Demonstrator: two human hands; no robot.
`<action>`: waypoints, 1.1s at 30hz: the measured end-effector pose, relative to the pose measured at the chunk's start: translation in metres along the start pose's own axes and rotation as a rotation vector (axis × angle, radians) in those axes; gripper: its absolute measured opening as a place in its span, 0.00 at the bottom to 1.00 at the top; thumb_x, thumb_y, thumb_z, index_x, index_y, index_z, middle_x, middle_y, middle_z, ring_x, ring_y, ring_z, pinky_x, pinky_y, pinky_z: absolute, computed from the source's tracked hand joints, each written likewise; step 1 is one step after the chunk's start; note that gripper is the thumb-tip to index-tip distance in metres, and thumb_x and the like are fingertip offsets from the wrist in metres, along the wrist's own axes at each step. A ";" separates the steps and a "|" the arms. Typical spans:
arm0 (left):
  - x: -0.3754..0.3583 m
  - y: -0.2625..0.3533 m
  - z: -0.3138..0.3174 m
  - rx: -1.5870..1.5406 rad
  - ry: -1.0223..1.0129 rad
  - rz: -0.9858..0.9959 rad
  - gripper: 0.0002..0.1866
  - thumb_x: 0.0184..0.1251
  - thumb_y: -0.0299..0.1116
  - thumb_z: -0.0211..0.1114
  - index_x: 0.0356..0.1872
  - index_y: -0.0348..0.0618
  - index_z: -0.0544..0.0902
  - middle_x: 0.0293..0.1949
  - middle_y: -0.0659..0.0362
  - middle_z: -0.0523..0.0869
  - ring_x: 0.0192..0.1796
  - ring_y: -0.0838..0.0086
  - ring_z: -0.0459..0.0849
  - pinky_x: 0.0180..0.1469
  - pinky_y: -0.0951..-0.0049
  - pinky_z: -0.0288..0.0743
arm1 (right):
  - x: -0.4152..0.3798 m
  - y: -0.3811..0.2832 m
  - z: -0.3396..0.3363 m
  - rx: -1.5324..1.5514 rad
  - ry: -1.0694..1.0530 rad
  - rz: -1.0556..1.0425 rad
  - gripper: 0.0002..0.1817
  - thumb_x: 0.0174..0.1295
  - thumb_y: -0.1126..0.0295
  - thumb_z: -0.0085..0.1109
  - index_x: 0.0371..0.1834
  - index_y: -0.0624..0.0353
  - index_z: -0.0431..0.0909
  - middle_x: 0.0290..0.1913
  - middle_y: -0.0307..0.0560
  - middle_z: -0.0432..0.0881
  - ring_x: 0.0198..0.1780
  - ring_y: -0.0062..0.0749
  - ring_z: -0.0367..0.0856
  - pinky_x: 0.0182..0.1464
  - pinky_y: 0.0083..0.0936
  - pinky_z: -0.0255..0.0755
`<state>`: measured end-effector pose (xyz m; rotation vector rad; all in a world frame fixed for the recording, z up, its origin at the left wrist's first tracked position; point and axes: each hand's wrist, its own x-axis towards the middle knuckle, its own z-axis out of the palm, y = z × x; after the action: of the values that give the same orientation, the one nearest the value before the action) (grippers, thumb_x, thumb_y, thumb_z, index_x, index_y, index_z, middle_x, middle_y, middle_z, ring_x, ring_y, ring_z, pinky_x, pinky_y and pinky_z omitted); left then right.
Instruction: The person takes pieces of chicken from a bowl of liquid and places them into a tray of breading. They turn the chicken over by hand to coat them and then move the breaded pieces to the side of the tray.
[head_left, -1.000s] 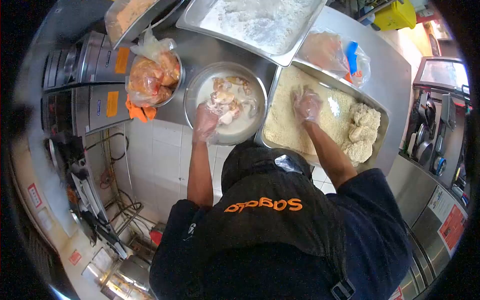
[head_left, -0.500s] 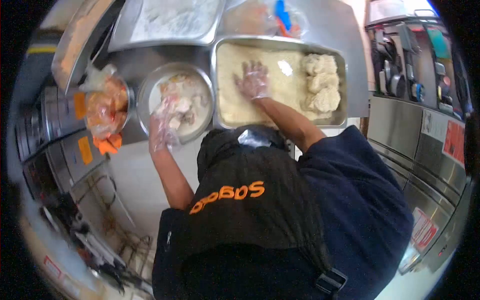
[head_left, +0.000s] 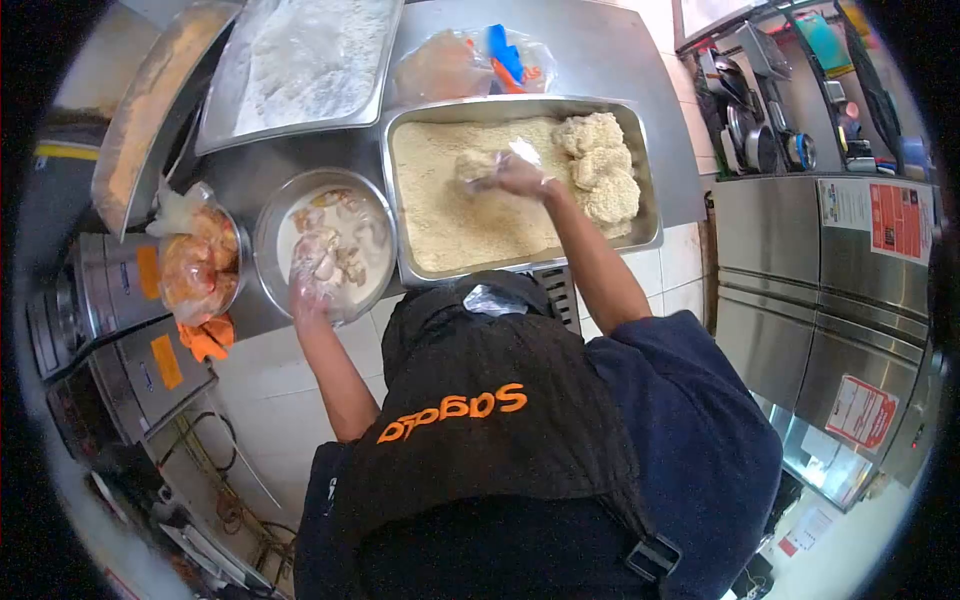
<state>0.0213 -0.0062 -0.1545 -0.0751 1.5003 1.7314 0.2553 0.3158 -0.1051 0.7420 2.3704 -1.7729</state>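
Note:
My left hand (head_left: pixel 309 279), in a clear plastic glove, is in the metal bowl (head_left: pixel 264 262) of milky liquid. Its fingers are closed around a pale piece of raw meat (head_left: pixel 322 250), and more pieces lie beside it. Over the steel tray (head_left: pixel 392 205) of breadcrumbs (head_left: pixel 450 225), my gloved right hand (head_left: pixel 515 177) is turned sideways with curled fingers, a clump of crumbs in them. Several crumb-coated pieces (head_left: pixel 607 170) are lined up at the tray's right end.
A tray of white flour (head_left: pixel 310 65) stands behind the bowl. Left of the bowl is a bagged container of orange-coated food (head_left: pixel 203 255), an orange cloth (head_left: pixel 207 338) below it. Plastic bags with a blue item (head_left: pixel 505 55) lie behind the crumb tray. Steel cabinets (head_left: pixel 765 240) stand at right.
My right hand has gone from lying flat and spread on the crumbs to curled around some of them. My left hand stays in the bowl. The view has shifted slightly.

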 end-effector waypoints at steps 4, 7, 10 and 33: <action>0.005 -0.016 -0.016 0.772 -0.047 0.427 0.19 0.62 0.33 0.59 0.55 0.43 0.73 0.49 0.56 0.77 0.48 0.68 0.77 0.50 0.68 0.73 | -0.012 -0.033 -0.023 -0.437 0.091 0.051 0.25 0.54 0.55 0.60 0.53 0.55 0.75 0.44 0.52 0.82 0.45 0.39 0.80 0.49 0.32 0.72; 0.012 -0.021 -0.029 0.567 0.062 0.235 0.18 0.62 0.35 0.58 0.51 0.37 0.75 0.49 0.56 0.77 0.47 0.71 0.78 0.45 0.73 0.75 | -0.030 -0.003 -0.017 -0.338 0.114 -0.028 0.22 0.57 0.57 0.58 0.53 0.53 0.75 0.46 0.53 0.81 0.45 0.42 0.81 0.48 0.34 0.74; 0.011 -0.009 -0.020 -0.096 0.498 -0.258 0.18 0.62 0.38 0.58 0.47 0.34 0.77 0.45 0.55 0.79 0.46 0.73 0.78 0.46 0.76 0.74 | -0.041 0.030 -0.010 -0.875 -0.244 0.375 0.25 0.59 0.65 0.53 0.62 0.47 0.67 0.52 0.52 0.77 0.51 0.41 0.77 0.54 0.33 0.71; -0.009 0.027 0.021 -0.356 0.199 0.149 0.22 0.60 0.29 0.60 0.56 0.38 0.70 0.52 0.54 0.74 0.53 0.66 0.75 0.56 0.65 0.73 | 0.081 0.056 -0.015 -0.739 0.063 0.343 0.23 0.57 0.55 0.49 0.50 0.59 0.76 0.48 0.61 0.78 0.46 0.52 0.77 0.52 0.38 0.70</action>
<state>0.0206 0.0075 -0.1221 -0.3359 1.3457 2.1503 0.2113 0.3678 -0.1780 0.9880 2.4621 -0.6672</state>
